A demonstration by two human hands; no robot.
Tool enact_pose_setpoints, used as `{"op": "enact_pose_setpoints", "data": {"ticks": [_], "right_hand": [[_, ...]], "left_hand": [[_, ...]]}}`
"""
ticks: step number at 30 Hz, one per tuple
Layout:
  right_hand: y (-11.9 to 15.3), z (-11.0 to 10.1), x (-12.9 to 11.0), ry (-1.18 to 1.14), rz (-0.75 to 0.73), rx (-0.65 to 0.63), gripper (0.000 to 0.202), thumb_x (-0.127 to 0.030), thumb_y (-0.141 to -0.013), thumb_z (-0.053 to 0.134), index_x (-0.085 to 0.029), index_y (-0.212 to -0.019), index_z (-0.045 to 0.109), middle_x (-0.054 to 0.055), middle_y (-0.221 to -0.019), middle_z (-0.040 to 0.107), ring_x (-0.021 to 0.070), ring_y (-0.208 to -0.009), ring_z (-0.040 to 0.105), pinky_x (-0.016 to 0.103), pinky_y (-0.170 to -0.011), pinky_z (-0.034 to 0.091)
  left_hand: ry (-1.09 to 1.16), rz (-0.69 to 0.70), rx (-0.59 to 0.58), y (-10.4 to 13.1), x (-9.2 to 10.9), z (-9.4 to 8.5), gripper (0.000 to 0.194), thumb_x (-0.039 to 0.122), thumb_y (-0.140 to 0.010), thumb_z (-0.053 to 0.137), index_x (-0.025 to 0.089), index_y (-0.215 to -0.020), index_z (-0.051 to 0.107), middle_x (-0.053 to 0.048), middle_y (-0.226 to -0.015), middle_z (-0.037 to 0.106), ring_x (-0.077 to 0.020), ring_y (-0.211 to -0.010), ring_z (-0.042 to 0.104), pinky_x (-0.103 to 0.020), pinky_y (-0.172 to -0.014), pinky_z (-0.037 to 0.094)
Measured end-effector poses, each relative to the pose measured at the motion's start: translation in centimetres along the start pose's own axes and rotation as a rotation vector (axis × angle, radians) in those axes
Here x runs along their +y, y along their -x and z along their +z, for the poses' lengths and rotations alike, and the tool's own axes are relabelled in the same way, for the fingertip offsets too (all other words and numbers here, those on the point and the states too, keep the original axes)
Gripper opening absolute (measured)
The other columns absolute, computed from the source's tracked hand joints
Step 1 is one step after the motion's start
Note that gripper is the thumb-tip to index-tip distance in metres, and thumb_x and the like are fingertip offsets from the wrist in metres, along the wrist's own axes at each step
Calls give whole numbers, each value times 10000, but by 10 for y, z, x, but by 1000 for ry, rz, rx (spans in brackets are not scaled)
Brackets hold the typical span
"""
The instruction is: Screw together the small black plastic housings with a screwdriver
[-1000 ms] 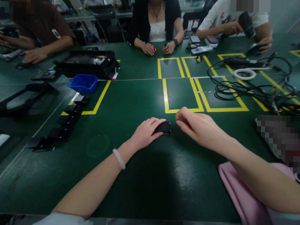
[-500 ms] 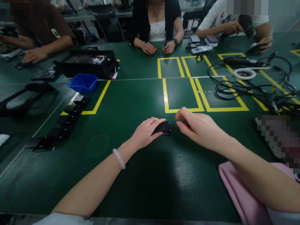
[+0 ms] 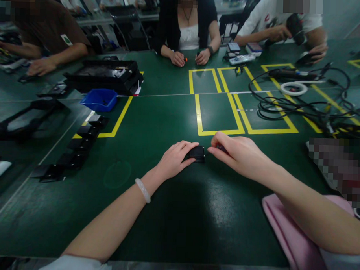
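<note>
Near the middle of the green table, my left hand (image 3: 176, 160) grips a small black box-like part (image 3: 198, 154) lying on the tabletop, fingers over its left end and thumb along its near side. To its right, my right hand (image 3: 235, 150) is closed in a pinch around a thin dark object (image 3: 223, 149), mostly hidden by the fingers. A narrow tip seems to point from the pinch at the right end of the black part; whether it touches I cannot tell.
Several similar black parts (image 3: 76, 145) stand in a slanting row at left, near a blue bin (image 3: 101, 100) and black trays (image 3: 105, 75). Black cables (image 3: 275, 105) lie at right. A pink cloth (image 3: 291, 229) is under my right forearm. Co-workers sit across the table.
My right hand has shifted slightly left and down, its fingertips now closer to the black part. My left hand and the part have stayed in place.
</note>
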State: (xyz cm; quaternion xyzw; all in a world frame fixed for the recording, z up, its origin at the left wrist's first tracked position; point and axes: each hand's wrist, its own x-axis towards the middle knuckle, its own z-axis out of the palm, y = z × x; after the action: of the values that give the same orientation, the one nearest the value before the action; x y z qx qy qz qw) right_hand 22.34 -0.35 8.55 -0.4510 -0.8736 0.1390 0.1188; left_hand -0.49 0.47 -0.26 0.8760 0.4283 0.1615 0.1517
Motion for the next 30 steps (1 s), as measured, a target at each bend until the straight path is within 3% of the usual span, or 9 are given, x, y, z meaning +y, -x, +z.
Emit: {"op": "enact_pose_setpoints", "data": {"ticks": [7,14,19,25,30], "right_hand": [[1,-2,1,-55,1,-14,93,-275,-918,419,-214,-987,432,-28,-713,560,131,-613,529,239,-571,298],[1,-1,1,-28,2,-26,203,-402,-945,390,-218,-887,454,-35,-651,528,127,-569,497,246,-554,279],[2,-1,1,-53,-7,2,85,-275,-918,418,-212,-972,437,-27,-713,557,128,-611,527,241,-573,301],[1,0,1,-17,3,-3,184,-392,-941,395,-221,-905,449,-32,-670,542,137,-590,520,244,-561,289],[1,-1,2,-36,9,21,103,-286,-921,408,-208,-974,448,-20,-715,570,133,-605,533,237,-567,305]], "left_hand": [[6,12,-2,0,0,0,461,329,-924,506,268,-1362,376,-74,-1203,525,-233,-1072,530,-405,-918,447],[10,10,6,0,0,0,448,348,-925,500,258,-1350,387,-77,-1204,526,-237,-1073,530,-411,-922,446],[-3,8,-10,0,0,0,459,333,-921,509,260,-1356,382,-76,-1201,525,-235,-1078,526,-408,-929,442],[-5,5,-5,0,0,0,462,342,-921,509,250,-1355,380,-79,-1207,523,-236,-1077,525,-410,-929,441],[0,8,-8,0,0,0,458,332,-924,505,259,-1357,378,-76,-1207,525,-235,-1077,527,-407,-925,442]]}}
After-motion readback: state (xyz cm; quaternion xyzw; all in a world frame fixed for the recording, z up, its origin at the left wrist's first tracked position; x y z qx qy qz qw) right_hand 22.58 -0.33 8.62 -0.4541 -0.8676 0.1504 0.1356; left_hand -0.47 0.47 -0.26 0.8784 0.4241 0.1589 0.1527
